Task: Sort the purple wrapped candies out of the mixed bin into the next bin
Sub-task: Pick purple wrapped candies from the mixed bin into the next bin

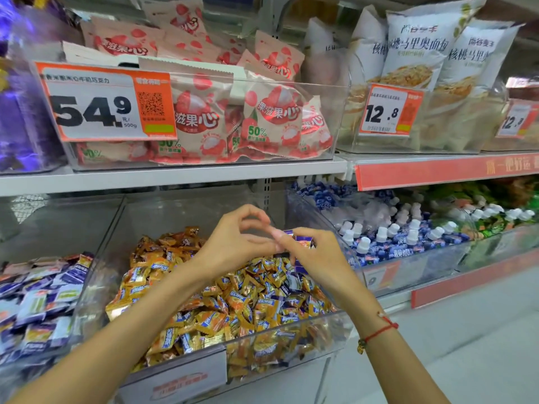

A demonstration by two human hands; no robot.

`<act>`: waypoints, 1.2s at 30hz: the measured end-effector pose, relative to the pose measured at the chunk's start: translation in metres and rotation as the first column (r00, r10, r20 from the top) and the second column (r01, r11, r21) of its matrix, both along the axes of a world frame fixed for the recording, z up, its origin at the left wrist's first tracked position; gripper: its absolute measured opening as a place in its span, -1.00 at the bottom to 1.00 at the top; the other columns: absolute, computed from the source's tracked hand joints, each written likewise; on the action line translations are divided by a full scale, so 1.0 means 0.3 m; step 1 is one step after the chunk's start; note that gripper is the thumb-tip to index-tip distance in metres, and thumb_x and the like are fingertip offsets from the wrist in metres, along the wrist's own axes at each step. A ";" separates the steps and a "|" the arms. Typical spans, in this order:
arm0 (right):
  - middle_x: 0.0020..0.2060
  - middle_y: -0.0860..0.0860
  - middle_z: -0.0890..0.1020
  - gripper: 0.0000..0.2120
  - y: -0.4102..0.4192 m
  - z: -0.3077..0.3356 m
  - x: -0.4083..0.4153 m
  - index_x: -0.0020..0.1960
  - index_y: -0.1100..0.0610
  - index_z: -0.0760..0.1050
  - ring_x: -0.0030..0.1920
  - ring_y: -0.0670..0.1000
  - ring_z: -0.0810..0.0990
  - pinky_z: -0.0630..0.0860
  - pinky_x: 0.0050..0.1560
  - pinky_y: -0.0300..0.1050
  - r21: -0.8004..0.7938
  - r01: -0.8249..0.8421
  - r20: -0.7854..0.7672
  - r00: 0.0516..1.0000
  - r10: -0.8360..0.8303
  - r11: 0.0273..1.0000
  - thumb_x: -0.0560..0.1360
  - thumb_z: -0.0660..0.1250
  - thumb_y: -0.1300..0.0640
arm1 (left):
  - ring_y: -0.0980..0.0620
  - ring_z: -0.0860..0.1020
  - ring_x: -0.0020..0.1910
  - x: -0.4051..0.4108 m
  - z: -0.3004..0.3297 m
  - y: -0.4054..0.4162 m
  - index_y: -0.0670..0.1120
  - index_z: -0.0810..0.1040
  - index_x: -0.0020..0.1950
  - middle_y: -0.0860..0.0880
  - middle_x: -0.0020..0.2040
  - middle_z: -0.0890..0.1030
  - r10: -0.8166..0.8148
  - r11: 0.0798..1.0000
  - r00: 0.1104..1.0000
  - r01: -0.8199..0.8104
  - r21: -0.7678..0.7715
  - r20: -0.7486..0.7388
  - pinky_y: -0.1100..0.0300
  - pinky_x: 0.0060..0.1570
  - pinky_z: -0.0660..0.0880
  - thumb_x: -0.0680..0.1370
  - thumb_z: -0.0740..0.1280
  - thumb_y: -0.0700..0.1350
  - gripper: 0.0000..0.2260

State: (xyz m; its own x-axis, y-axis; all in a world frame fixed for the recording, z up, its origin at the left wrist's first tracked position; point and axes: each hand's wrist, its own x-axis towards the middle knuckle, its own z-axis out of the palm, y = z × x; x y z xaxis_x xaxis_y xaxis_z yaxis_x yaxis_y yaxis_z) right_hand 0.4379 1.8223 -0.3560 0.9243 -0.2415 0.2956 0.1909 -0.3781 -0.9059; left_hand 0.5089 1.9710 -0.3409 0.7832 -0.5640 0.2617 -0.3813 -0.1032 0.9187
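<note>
Clear glossy plastic mixed bin; shiny, seemingly foil purple wrapped candies.

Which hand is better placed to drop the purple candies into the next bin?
Left, probably. The purple bin sits on the left side, though the right hand holds the purple candies where the left hand meets it, so a handover seems likely.

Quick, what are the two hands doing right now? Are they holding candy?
Left hand: fingers curled above the mixed bin; whether its grip holds anything cannot be told.
Right hand: grip pinching purple wrapped candies.
</note>
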 end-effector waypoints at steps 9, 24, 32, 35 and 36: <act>-0.49 0.13 0.40 -0.44 -0.092 0.025 -0.045 -0.38 0.21 0.40 -0.41 0.12 0.32 0.34 -0.34 0.04 -0.349 0.437 0.344 0.883 -0.320 0.829 0.42 0.27 -0.30 | 0.08 0.62 -0.05 0.099 -0.134 -0.127 0.01 0.57 0.17 0.00 0.12 0.60 -0.099 0.860 0.988 0.024 0.510 0.120 0.33 -0.17 0.50 0.48 0.46 -0.15 -0.72; -0.36 -0.15 0.64 -0.90 -0.091 -0.001 -0.035 -0.17 -0.05 0.52 -0.33 -0.11 0.59 0.52 -0.25 -0.11 -0.201 0.327 0.270 0.925 -0.269 0.923 0.52 0.37 0.00 | 0.04 0.61 0.06 0.052 -0.131 -0.126 0.12 0.59 0.23 0.05 0.14 0.64 -0.054 0.775 0.853 -0.292 0.560 0.519 0.11 0.05 0.52 0.47 0.47 -0.08 -0.66; -0.34 -0.02 0.57 -0.68 0.193 0.025 0.001 -0.29 0.13 0.51 -0.30 -0.15 0.50 0.35 -0.23 -0.38 -0.117 -0.064 0.076 0.994 0.074 0.991 0.57 0.27 -0.01 | 0.22 0.61 -0.14 -0.259 -0.024 0.365 0.23 0.59 0.14 0.25 0.06 0.61 0.337 0.930 0.889 -0.366 0.037 0.309 0.31 -0.16 0.57 0.44 0.48 -0.01 -0.70; -0.35 -0.06 0.60 -0.76 0.436 0.071 0.040 -0.25 0.13 0.52 -0.29 -0.23 0.52 0.36 -0.20 -0.45 -0.111 -0.235 0.129 0.960 0.249 0.966 0.53 0.36 0.02 | 0.25 0.58 -0.09 -0.304 -0.018 0.589 0.22 0.56 0.10 0.27 0.01 0.60 0.565 0.824 0.776 -0.546 -0.151 0.282 0.38 -0.12 0.52 0.48 0.43 -0.13 -0.70; -0.37 -0.08 0.57 -0.78 0.519 0.085 0.064 -0.25 0.12 0.51 -0.31 -0.24 0.51 0.37 -0.21 -0.42 -0.122 -0.278 0.156 0.943 0.295 0.953 0.52 0.38 0.03 | 0.27 0.57 -0.10 -0.299 -0.019 0.657 0.22 0.54 0.12 0.25 0.00 0.60 0.625 0.778 0.724 -0.607 -0.162 0.291 0.36 -0.11 0.52 0.49 0.41 -0.16 -0.68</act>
State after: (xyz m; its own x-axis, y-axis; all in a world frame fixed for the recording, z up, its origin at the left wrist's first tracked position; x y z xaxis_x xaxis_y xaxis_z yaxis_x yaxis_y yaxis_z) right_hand 0.4571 1.9779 -0.3306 0.8839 0.0640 0.4632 0.4522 -0.3691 -0.8119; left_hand 0.4194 2.1681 -0.3465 0.8237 0.0353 0.5659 -0.5145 -0.3729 0.7722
